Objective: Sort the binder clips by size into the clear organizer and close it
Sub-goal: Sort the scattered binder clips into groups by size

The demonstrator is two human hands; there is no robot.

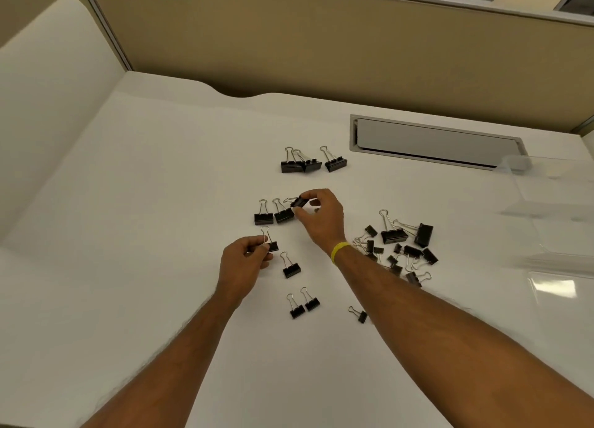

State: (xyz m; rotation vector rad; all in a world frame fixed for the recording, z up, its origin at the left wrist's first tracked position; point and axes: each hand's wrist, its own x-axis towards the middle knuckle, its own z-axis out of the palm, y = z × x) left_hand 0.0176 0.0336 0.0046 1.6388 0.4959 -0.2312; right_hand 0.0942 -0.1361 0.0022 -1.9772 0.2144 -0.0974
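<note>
Right hand (321,217) pinches a medium clip (299,201) in its fingers, just beside two matching clips (264,218), likely pre-grouping by size on the tabletop (160,202). Left hand (246,260) pinches a smaller clip (272,246). Unsorted pile (401,247) to the right; clear organizer (553,222) far right, blurred.

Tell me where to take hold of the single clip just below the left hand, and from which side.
Pinch the wire handles of that binder clip, coming from above. It seems to sit on its black body with both loops raised together, clear of the table, so thumb and forefinger can close on them.
</note>
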